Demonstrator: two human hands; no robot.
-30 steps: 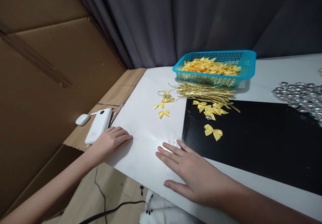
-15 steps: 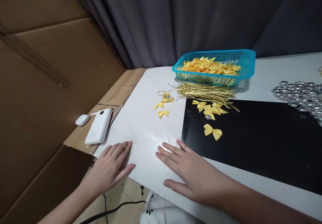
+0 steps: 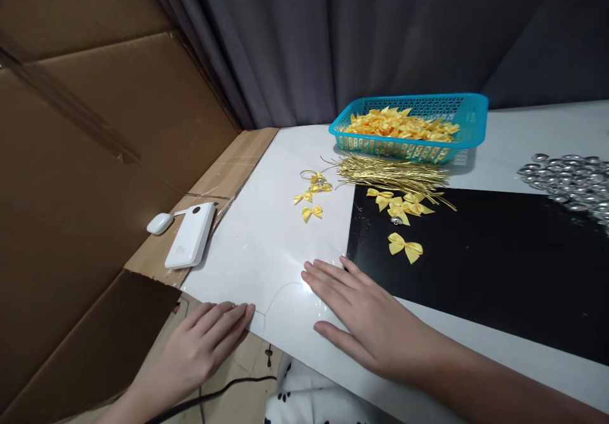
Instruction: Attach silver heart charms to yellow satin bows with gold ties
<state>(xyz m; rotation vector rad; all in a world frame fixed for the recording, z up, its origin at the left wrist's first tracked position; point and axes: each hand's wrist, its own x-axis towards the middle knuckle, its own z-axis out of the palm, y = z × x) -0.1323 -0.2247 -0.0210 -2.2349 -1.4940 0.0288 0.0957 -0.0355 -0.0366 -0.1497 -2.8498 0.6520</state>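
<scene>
My left hand (image 3: pixel 209 332) is at the front edge of the white table (image 3: pixel 280 233), its fingers bent and pressed together, the thumb hidden beneath. From its fingertips a thin thread (image 3: pixel 276 296) runs across the table top in a curve toward my right hand (image 3: pixel 354 303). That hand lies flat with fingers stretched and thumb apart, beside the corner of a black mat (image 3: pixel 476 265). Beyond it, one yellow ribbon bow (image 3: pixel 405 248) rests on the mat. Several more bows (image 3: pixel 402 205) sit behind, with a small silver piece (image 3: pixel 396 221) among them.
A blue basket (image 3: pixel 476 122) of yellow bows stands at the back. Before it lies a bundle of gold ties (image 3: pixel 390 173). A few bows (image 3: pixel 313 213) are left of the mat, silver beads (image 3: pixel 571 179) at right. A white power bank (image 3: pixel 190 237) lies by the cardboard (image 3: pixel 238 157).
My left hand has moved down to the table's front edge, and its thumb has gone out of sight. A longer curved stretch of the thread now shows. My right hand stays flat on the table.
</scene>
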